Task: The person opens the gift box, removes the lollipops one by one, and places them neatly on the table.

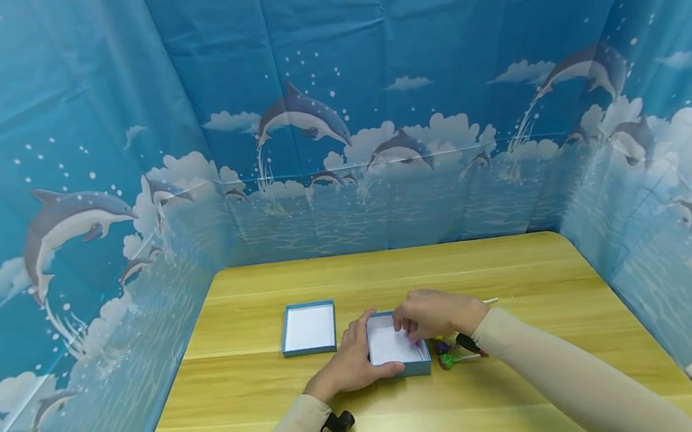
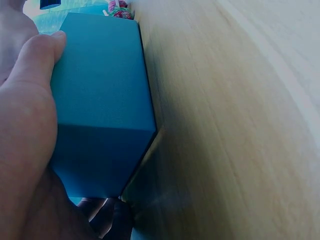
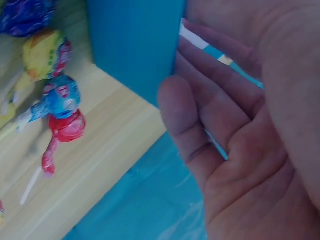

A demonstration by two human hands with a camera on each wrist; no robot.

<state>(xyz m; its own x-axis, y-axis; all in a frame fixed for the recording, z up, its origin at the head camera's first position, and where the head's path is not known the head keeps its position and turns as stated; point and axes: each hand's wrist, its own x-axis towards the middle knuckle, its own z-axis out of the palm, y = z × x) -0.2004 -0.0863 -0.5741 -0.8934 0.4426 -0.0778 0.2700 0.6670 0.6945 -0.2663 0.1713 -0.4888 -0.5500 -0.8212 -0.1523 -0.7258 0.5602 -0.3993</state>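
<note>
My left hand grips a blue box with a white inside, thumb along its near wall and fingers on its left side. In the left wrist view, the thumb presses the blue wall of the box. Over the box, my right hand reaches down with curled fingers and pinches a pinkish lollipop inside it. The right wrist view shows this palm beside the box wall, with some fingertips hidden. Right of the box lie a green lollipop and several others, partly under the right wrist.
A shallow blue lid with a white inside lies left of the box on the wooden table. Yellow, blue and red lollipops lie close together. A dolphin-print curtain surrounds the table's back and sides.
</note>
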